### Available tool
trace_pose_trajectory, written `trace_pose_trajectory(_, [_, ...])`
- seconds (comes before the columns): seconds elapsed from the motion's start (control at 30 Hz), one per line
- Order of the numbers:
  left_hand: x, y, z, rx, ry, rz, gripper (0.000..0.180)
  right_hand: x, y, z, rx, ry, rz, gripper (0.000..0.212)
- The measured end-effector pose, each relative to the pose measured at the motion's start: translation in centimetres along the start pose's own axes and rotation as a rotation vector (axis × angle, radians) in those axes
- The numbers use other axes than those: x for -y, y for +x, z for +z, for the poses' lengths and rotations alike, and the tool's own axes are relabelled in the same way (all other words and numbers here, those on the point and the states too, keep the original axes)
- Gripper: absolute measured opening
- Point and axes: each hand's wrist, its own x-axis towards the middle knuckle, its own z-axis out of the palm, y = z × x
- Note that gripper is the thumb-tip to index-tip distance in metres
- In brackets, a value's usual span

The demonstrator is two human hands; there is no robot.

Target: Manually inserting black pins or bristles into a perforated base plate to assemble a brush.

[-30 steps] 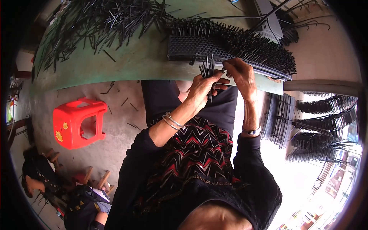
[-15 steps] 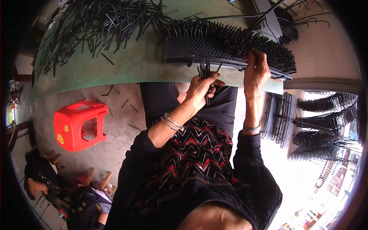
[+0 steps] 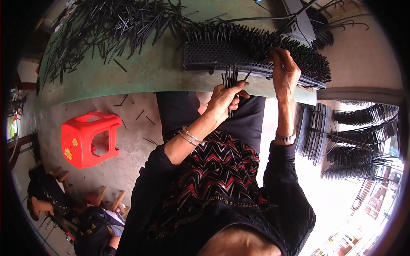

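A bundle of thin black sticks [image 3: 230,76] stands upright in my left hand [image 3: 224,99], fingers closed round it, with one stick tilted to the right. Just beyond it, a long black rack [image 3: 207,54] full of round holes lies along the table edge. Several black sticks [image 3: 299,53] fill its back and right part; the front left holes are bare. My right hand [image 3: 285,74] is at the rack's middle, thumb and fingers bent together over the holes. What those fingertips hold, if anything, is hidden.
Loose black sticks [image 3: 124,25] lie heaped on the green table [image 3: 141,83] at the far left. On the floor are a red plastic stool [image 3: 81,141] and scattered sticks. Black racks [image 3: 314,132] stand at the right. People [image 3: 96,230] sit at lower left.
My right hand has shifted slightly, its fingers moving up and left over the holes while the wrist went right. The left hand with its bundle has barely moved.
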Motion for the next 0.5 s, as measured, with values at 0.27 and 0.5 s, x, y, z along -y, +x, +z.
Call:
trace_pose_trajectory(0.27, [-0.3,-0.2,0.6,-0.023,-0.013,-0.04,0.027,-1.6,-0.8,1.2,-0.039,-0.439,-0.285,0.022])
trace_pose_trajectory(0.5, [-0.5,-0.1,0.9,-0.044,0.022,-0.035,0.026,0.4,-2.4,0.8,-0.111,-0.413,-0.156,0.027])
